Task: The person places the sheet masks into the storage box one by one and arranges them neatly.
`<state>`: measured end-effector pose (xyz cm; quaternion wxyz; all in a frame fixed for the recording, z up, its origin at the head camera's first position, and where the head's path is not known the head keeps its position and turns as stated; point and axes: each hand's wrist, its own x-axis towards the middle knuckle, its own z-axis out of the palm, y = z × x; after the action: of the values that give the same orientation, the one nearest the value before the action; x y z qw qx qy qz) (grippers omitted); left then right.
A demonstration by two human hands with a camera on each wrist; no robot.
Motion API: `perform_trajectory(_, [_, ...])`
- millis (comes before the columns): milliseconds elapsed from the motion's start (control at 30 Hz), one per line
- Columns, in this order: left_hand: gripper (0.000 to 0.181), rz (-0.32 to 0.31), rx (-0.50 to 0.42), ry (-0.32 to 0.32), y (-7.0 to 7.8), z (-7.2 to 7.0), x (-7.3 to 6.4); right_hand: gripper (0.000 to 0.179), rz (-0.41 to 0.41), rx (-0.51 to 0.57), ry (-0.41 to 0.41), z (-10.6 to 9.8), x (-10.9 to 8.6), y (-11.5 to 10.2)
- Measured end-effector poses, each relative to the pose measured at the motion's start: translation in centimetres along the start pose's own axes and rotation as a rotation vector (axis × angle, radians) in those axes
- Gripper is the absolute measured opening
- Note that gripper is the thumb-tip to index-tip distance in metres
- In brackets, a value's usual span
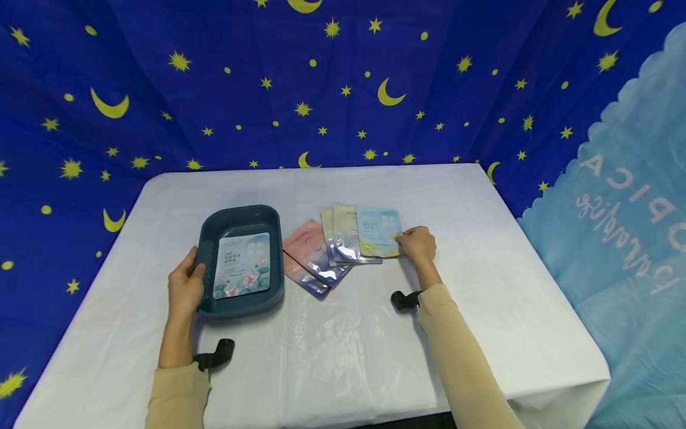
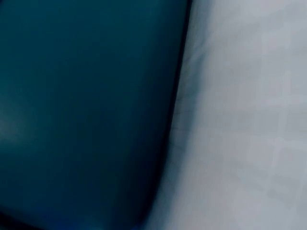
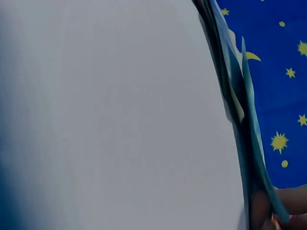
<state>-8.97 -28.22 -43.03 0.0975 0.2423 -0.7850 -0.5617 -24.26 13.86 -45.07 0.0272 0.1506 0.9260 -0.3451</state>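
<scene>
My left hand [image 1: 184,286] grips the left rim of a dark teal tray [image 1: 241,216], thumb on top. Inside the tray lies one flat sheet mask packet [image 1: 242,266], pale with pink flowers. In the left wrist view the tray's wall [image 2: 86,96] fills the left half. On the right, my right hand [image 1: 420,243] pinches the lower right edge of a light blue sheet mask packet [image 1: 377,229]. The right wrist view has this packet [image 3: 254,129] edge-on, tilted up from those beneath, with fingertips [image 3: 290,201] at its near end.
Overlapping beige packets [image 1: 347,229] lie just left of the blue one, and pink packets [image 1: 308,247] fan out between them and the tray. All rest on a white-covered table [image 1: 332,351]. A dark blue curtain [image 1: 241,89] with moons and stars hangs behind.
</scene>
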Motion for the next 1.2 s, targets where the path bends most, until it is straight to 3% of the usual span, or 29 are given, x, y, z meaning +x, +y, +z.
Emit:
perform_trajectory(167, [0.051,-0.010,-0.016,0.023,-0.1,0.0,0.0,0.029,-0.048,0.144,-0.008,-0.2,0.4,1.0])
perform_trajectory(333, [0.050,-0.035,-0.043,0.058,-0.5,-0.3,0.2,0.029,-0.022,0.281,-0.040,-0.4,0.6,1.2])
perform_trajectory(633, [0.051,-0.051,-0.056,0.040,-0.7,-1.1,0.3,0.030,-0.045,0.460,-0.011,-1.1,-0.1,-0.4])
perform_trajectory(933, [0.051,-0.067,-0.070,0.039,-0.9,-2.0,0.5,0.027,-0.138,0.580,0.049,-1.6,-1.9,-6.1])
perform_trajectory(1200, [0.051,-0.040,-0.072,0.046,-1.1,-2.4,0.4,0.023,-0.306,0.608,-0.011,0.3,-4.6,-12.7])
